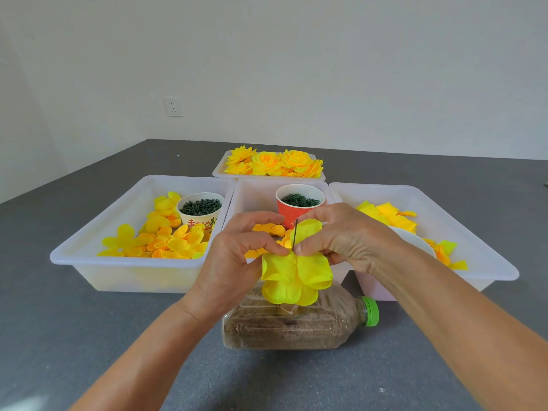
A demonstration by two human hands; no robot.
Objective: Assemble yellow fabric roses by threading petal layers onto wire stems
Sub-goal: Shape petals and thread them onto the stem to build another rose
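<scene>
A thin dark wire stem (295, 235) stands upright above a sand-filled plastic bottle (296, 324) lying on its side. A bright yellow petal layer (296, 277) sits on the wire, its petals drooping toward me. My left hand (237, 256) pinches the layer's centre from the left of the wire. My right hand (347, 235) pinches it from the right, with thumb tip against the wire and a lifted petal beside its fingers. Where the wire enters the bottle is hidden by the petals.
Three white trays lie behind my hands: the left tray (89, 256) holds loose petals and a cream cup (200, 212) of dark green pieces, the middle tray (252, 191) a red cup (299, 203) of green rings, the right tray (474, 256) more petals. A far tray (219, 170) holds finished roses (275, 163).
</scene>
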